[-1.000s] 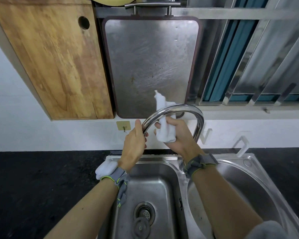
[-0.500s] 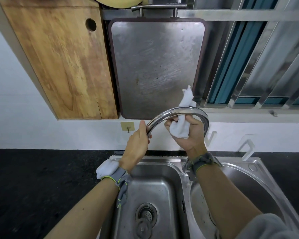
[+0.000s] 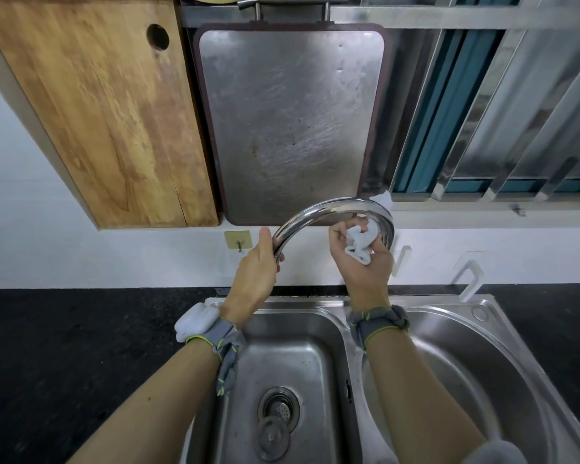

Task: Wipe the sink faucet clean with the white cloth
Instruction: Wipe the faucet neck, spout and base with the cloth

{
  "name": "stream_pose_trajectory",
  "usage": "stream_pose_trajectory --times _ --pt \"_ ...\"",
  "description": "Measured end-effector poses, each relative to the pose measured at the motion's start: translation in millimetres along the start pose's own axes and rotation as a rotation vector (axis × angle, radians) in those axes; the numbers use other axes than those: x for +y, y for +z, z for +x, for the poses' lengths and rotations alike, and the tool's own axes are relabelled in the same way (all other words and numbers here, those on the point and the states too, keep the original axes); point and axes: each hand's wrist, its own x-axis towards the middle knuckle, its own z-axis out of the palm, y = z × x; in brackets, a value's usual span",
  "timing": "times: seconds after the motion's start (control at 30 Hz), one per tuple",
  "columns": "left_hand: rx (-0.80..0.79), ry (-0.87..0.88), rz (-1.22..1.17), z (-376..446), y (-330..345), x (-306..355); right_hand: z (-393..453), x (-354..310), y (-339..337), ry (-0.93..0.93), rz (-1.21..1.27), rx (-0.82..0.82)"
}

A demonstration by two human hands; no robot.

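A chrome gooseneck faucet [image 3: 318, 211] arches over the double sink. My left hand [image 3: 257, 266] grips the faucet's spout end on the left side of the arch. My right hand [image 3: 362, 259] holds the crumpled white cloth [image 3: 360, 241] pressed against the right side of the arch, near its top. A tip of the cloth pokes out behind the pipe at the upper right. The faucet's base is hidden behind my right hand and wrist.
A steel double sink [image 3: 332, 316] lies below, with a drain strainer [image 3: 278, 410] in the left basin. A wooden cutting board [image 3: 98, 112] and a metal board [image 3: 288, 122] hang on the wall. Another white cloth [image 3: 195, 321] rests by my left wrist. Dark countertop flanks the sink.
My right hand has slid the cloth along the arch from its middle toward the right side. My left hand has kept its hold on the spout end.
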Motion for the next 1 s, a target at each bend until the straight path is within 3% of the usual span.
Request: stream_pose_trajectory --times 0.2,0.4,0.73,1.0 --pt "0.003 -0.013 -0.021 0 1 -1 3 -12 -6 0.006 -0.031 0.078" --pt "0.002 -0.037 -0.070 -1 2 1 1 -19 -12 0.032 -0.191 0.076" --pt "0.043 -0.026 -0.154 -2 0 -9 -17 -10 -60 0.188 -0.522 0.262" --pt "-0.037 -0.260 -0.234 -14 -3 -31 -34 8 -72 0.303 -0.647 0.403"
